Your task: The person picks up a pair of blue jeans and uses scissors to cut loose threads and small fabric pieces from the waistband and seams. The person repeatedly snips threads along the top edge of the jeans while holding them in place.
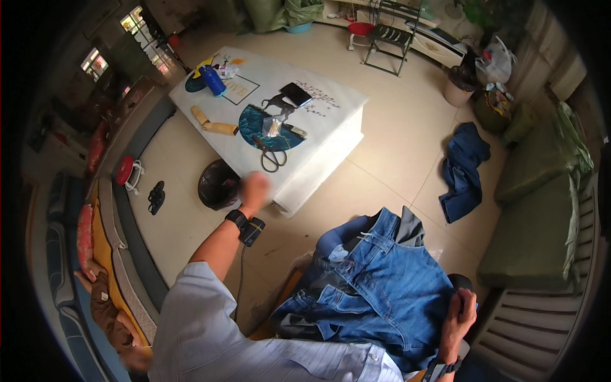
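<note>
Motion blurs my left hand (256, 190), reaching near the corner of the white table (318, 146), beside a black bin (215, 186); its fingers are unclear. Blue denim jeans (388, 293) with grey lining are heaped in front of me. My right hand (461, 312) has curled fingers at their right edge, beside a dark object; what it grips is unclear. Black-handled scissors (270, 156) lie near the table's front, close to a small clear packet (272, 126), tan pieces (213, 124), a dark phone (294, 95) and a blue bottle (212, 80).
Another pair of jeans (463, 172) lies on the floor at right, near green bundles (534, 229). A person (108, 305) lies on the sofa (130, 267) at left. A red stool (124, 170) and black sandals (156, 197) sit left of the table. A folding chair (389, 38) stands behind.
</note>
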`<action>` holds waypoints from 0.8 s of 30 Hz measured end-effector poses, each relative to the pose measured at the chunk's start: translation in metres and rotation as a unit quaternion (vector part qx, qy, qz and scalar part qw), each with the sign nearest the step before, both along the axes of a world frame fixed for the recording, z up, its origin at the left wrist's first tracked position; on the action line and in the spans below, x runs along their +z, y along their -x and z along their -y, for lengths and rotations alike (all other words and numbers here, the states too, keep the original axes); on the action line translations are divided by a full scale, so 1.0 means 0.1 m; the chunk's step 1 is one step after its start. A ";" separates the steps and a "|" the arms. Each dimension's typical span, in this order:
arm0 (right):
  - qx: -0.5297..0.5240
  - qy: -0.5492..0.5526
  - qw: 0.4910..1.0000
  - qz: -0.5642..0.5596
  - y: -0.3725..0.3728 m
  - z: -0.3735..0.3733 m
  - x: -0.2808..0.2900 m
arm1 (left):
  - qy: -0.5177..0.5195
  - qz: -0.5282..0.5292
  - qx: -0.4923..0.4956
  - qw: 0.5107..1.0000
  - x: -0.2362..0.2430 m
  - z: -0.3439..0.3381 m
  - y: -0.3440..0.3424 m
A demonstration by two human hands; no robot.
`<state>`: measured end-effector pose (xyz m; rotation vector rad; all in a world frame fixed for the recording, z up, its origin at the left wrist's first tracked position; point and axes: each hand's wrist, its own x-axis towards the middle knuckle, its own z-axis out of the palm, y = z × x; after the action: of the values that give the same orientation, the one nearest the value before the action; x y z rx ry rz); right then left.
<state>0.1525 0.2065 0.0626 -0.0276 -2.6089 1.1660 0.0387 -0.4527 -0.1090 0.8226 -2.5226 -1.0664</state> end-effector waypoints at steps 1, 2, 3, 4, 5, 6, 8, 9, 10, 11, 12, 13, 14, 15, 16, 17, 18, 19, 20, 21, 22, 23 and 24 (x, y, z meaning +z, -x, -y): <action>0.004 -0.014 1.000 -0.015 -0.02 0.02 0.05 | 0.002 0.008 0.001 1.000 0.00 0.05 0.03; 0.003 -0.013 0.999 -0.036 -0.04 0.02 0.10 | 0.005 0.015 0.001 1.000 0.00 0.12 0.06; -0.002 -0.018 1.000 -0.024 -0.07 0.00 0.16 | 0.006 0.025 0.002 1.000 0.00 0.18 0.07; -0.012 -0.026 1.000 -0.012 -0.11 -0.03 0.24 | 0.007 0.031 0.004 0.999 0.01 0.18 0.11; -0.021 -0.034 0.999 0.000 -0.14 -0.06 0.29 | 0.008 0.038 0.006 0.999 0.04 0.19 0.16; -0.038 -0.016 0.999 0.017 -0.16 -0.12 0.33 | 0.009 0.042 0.009 0.999 0.02 0.22 0.22; -0.041 -0.032 0.998 0.026 -0.14 -0.28 0.28 | 0.075 0.048 0.018 0.996 -0.04 0.35 0.29; -0.040 -0.038 0.998 0.030 -0.11 -0.36 0.24 | 0.109 0.051 0.024 0.992 -0.11 0.42 0.32; -0.053 -0.057 0.996 0.036 -0.13 -0.39 0.22 | 0.119 0.097 0.027 0.988 -0.01 0.28 0.52; -0.053 -0.063 0.996 0.045 -0.12 -0.39 0.19 | 0.135 0.107 0.040 0.984 0.04 0.28 0.59; -0.053 -0.070 0.995 0.054 -0.12 -0.38 0.16 | 0.151 0.118 0.053 0.980 0.08 0.26 0.67; -0.049 -0.076 0.994 0.064 -0.10 -0.36 0.14 | 0.167 0.130 0.069 0.975 0.10 0.27 0.68; -0.049 -0.079 0.993 0.066 -0.08 -0.32 0.14 | 0.182 0.123 0.067 0.973 0.13 0.30 0.70; -0.049 -0.082 0.993 0.065 -0.04 -0.26 0.12 | 0.171 0.124 0.073 0.975 0.10 0.36 0.73; -0.049 -0.086 0.993 0.065 -0.01 -0.22 0.10 | 0.159 0.125 0.078 0.976 0.08 0.42 0.76; -0.052 -0.079 0.993 0.066 0.02 -0.21 0.09 | 0.148 0.126 0.084 0.977 0.06 0.48 0.77; -0.048 -0.070 0.994 0.068 0.05 -0.21 0.07 | 0.117 0.120 0.084 0.982 0.00 0.63 0.72; -0.043 -0.057 0.995 0.070 0.10 -0.23 0.04 | 0.090 0.115 0.086 0.986 -0.07 0.82 0.64; -0.040 -0.059 0.995 0.075 0.14 -0.25 0.01 | 0.060 0.108 0.083 0.989 -0.11 0.92 0.60; -0.046 -0.070 0.994 0.076 0.13 -0.27 0.00 | 0.003 0.105 0.082 0.991 -0.09 0.83 0.68; -0.056 -0.082 0.992 0.077 0.12 -0.29 0.02 | -0.056 0.102 0.077 0.990 0.00 0.69 0.79; -0.061 -0.086 0.991 0.075 0.09 -0.29 0.03 | -0.114 0.100 0.072 0.986 0.12 0.55 0.89; -0.043 -0.082 0.993 0.078 0.15 -0.31 0.03 | -0.154 0.099 0.087 0.979 0.25 0.60 0.71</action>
<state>0.1372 0.2373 0.0657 -0.2032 -2.8003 0.9529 -0.0319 -0.5125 -0.0839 1.2646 -2.4139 -1.3968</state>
